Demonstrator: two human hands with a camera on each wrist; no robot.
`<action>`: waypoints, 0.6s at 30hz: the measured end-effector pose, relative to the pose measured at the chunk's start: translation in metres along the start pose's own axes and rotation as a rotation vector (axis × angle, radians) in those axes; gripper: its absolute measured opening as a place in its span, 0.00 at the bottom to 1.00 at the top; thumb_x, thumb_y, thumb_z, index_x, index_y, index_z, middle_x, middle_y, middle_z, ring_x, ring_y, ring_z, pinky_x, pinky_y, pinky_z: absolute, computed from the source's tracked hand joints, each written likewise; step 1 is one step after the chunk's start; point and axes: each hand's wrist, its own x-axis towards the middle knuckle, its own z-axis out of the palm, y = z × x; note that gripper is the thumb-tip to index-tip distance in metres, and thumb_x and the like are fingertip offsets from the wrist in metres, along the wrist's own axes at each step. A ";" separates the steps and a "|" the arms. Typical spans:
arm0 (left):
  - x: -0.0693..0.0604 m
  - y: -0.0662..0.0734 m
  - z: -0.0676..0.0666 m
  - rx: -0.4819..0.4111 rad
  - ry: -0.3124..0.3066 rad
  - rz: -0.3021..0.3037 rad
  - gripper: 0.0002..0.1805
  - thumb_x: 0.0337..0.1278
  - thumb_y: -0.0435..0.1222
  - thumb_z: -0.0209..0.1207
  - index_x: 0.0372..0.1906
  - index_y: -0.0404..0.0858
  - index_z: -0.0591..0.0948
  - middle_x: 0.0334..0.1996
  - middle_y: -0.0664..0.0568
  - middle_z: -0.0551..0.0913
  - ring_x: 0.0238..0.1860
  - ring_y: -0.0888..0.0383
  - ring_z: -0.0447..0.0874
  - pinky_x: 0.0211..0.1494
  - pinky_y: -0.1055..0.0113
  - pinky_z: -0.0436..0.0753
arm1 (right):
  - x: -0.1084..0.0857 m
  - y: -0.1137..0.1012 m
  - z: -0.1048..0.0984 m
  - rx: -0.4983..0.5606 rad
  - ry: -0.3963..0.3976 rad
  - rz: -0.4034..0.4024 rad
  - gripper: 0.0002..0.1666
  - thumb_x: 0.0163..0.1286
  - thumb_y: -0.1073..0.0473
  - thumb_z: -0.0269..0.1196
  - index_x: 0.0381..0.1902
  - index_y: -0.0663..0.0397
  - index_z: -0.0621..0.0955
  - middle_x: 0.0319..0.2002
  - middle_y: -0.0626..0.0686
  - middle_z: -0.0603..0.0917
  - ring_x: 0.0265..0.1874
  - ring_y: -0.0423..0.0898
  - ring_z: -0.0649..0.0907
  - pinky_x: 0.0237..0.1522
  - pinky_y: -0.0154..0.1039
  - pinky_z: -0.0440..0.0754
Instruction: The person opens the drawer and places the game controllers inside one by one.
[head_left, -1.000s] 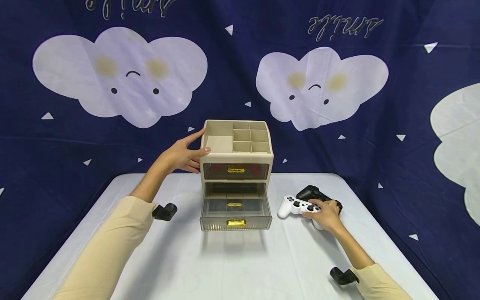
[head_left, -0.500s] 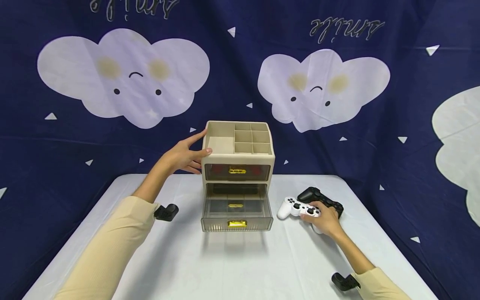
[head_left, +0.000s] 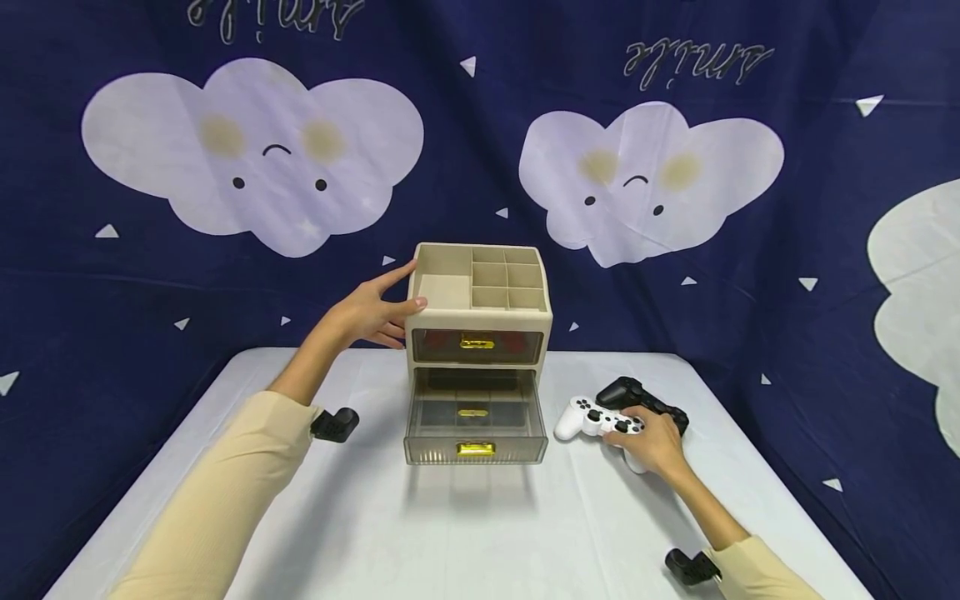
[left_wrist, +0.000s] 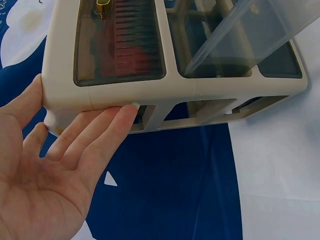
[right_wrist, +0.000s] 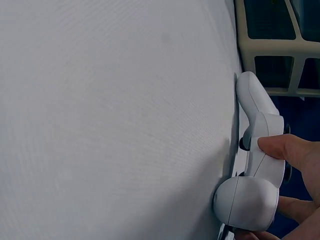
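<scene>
The left hand [head_left: 367, 314], outstretched and relaxed, touches the side of one beige organizer [head_left: 480, 321] standing on the table [head_left: 465, 533], with one drawer [head_left: 442, 451] pulled out. To its right, the right hand [head_left: 654, 443] grasps one white controller [head_left: 588, 417], just beside one black controller [head_left: 632, 392].

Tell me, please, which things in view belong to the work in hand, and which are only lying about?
Probably in use:
white controller, held by the right hand
drawer organizer, touched by the left hand
its pulled-out drawer

Apparently lying about or background:
black controller, just behind the white controller, perhaps for later
white-covered table
cloud-patterned backdrop
</scene>
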 end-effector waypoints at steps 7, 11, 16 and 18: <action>0.001 -0.002 0.001 0.009 0.004 0.018 0.44 0.72 0.50 0.60 0.81 0.69 0.46 0.56 0.27 0.82 0.47 0.38 0.90 0.51 0.47 0.88 | -0.001 -0.008 -0.010 0.000 0.016 -0.020 0.32 0.52 0.48 0.78 0.51 0.60 0.84 0.45 0.66 0.87 0.51 0.66 0.76 0.52 0.57 0.70; 0.000 -0.001 0.000 0.011 0.004 0.015 0.44 0.73 0.49 0.59 0.81 0.68 0.46 0.56 0.27 0.82 0.47 0.37 0.90 0.52 0.46 0.88 | 0.001 -0.018 -0.025 -0.019 0.025 -0.032 0.33 0.51 0.46 0.78 0.51 0.58 0.85 0.42 0.67 0.85 0.45 0.63 0.78 0.42 0.49 0.71; -0.001 0.001 0.000 0.009 -0.002 0.013 0.44 0.73 0.49 0.59 0.81 0.68 0.46 0.55 0.27 0.82 0.47 0.37 0.90 0.53 0.45 0.87 | 0.002 -0.033 -0.048 -0.046 0.019 -0.040 0.35 0.51 0.43 0.78 0.53 0.57 0.84 0.40 0.65 0.82 0.42 0.57 0.76 0.35 0.42 0.68; -0.002 0.001 -0.001 0.004 -0.006 0.007 0.44 0.73 0.49 0.59 0.81 0.68 0.45 0.56 0.27 0.81 0.48 0.38 0.89 0.54 0.45 0.87 | 0.003 -0.040 -0.058 -0.054 0.031 -0.057 0.35 0.51 0.43 0.78 0.53 0.56 0.84 0.40 0.64 0.82 0.40 0.56 0.76 0.34 0.41 0.68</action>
